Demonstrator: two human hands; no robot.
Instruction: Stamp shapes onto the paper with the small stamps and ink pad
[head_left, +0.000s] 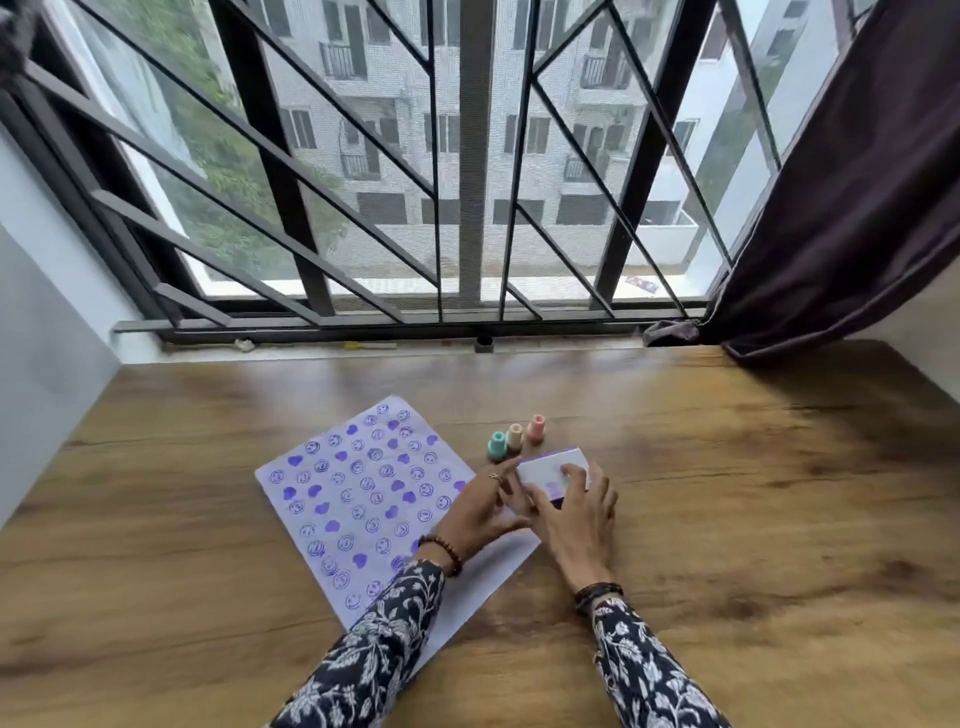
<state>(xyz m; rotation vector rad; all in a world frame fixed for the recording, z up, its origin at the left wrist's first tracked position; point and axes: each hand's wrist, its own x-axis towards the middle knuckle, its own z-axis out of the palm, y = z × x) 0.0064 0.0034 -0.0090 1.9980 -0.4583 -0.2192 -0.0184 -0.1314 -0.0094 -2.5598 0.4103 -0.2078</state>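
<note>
Beside the paper's right edge, on the wooden bench (727, 493), we find the ink pad (553, 470), a small flat white box with purple trim, and both our hands are on it. Our right hand (574, 514) lies over its top with fingers spread and pressing down, while our left hand (480, 512) reaches across the paper's corner and touches the box's left end with its fingertips; whether the lid is being shut or lifted we cannot tell. We judge the box light, stiff and a little slick, best taken by its long sides so the inked face stays clear. Just beyond it, three small stamps stand upright in a short row: a teal stamp (497, 446), a cream stamp (514, 436) and a pink stamp (535, 428), all free of our hands. They look like light plastic pegs, easy to tip, to be pinched at the narrow neck. The paper (358, 493) lies flat left of the box, thin and likely to slide, nearly filled with purple hearts and smiling faces; a bare strip remains along its near right edge. A purple patch marks the box top, but no writing can be read anywhere.
</note>
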